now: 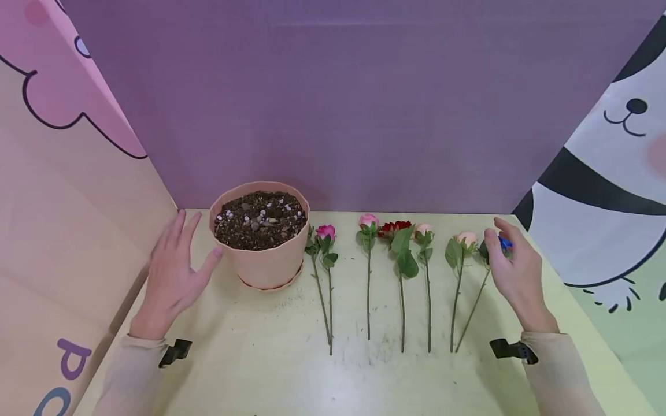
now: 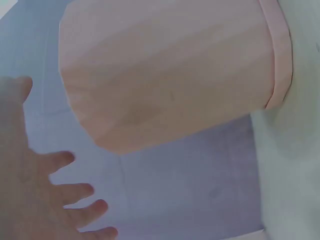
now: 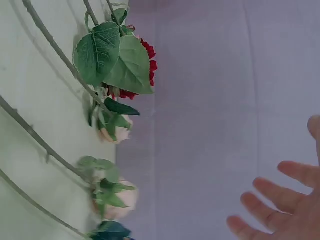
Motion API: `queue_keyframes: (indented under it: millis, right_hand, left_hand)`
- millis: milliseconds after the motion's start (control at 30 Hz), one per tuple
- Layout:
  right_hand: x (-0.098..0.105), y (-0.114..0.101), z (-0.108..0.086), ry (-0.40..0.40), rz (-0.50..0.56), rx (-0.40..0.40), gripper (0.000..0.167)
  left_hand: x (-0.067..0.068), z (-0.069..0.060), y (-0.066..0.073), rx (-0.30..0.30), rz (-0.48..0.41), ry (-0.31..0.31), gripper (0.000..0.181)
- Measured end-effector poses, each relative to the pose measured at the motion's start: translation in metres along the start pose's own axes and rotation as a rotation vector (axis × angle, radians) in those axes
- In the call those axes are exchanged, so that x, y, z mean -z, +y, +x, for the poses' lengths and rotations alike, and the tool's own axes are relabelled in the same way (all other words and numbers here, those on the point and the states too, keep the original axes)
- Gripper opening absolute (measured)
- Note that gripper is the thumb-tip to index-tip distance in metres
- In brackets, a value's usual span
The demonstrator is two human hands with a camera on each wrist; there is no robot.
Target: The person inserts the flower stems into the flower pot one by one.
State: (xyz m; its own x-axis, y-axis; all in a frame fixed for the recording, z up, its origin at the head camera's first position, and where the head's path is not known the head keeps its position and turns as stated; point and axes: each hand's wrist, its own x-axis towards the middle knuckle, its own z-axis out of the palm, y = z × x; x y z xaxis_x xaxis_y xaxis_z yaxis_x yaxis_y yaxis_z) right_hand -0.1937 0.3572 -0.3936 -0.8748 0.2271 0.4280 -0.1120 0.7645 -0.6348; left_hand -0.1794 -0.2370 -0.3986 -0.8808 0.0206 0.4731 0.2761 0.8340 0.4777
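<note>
My left hand [image 1: 174,268] is spread beside a pink flowerpot [image 1: 267,268] full of dark soil [image 1: 260,222] with white specks. In the left wrist view a gap shows between its fingers and the pot wall [image 2: 170,70]. My right hand [image 1: 515,271], fingers loosely extended and holding nothing, hovers over a blue flower [image 1: 504,245] and partly hides it. Left of it lie a peach rose [image 1: 465,238], another peach rose [image 1: 424,229], a red flower [image 1: 392,229], a pink rose [image 1: 368,220] and a magenta rose [image 1: 325,231] with two stems below it.
All the flower stems lie on the pale table [image 1: 270,358], pointing towards me. A purple panel [image 1: 333,104] stands along the back edge. Printed side panels, a pink one [image 1: 78,202] and a panda one [image 1: 619,190], flank the table. Dark crumbs dot the tabletop.
</note>
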Motion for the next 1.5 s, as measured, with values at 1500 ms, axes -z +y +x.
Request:
queue_keyframes:
  millis: [1500]
  right_hand:
    - [-0.025, 0.124, 0.000, -0.299, 0.412, -0.606, 0.066]
  left_hand:
    - [-0.047, 0.015, -0.010, 0.214, -0.687, -0.002, 0.066]
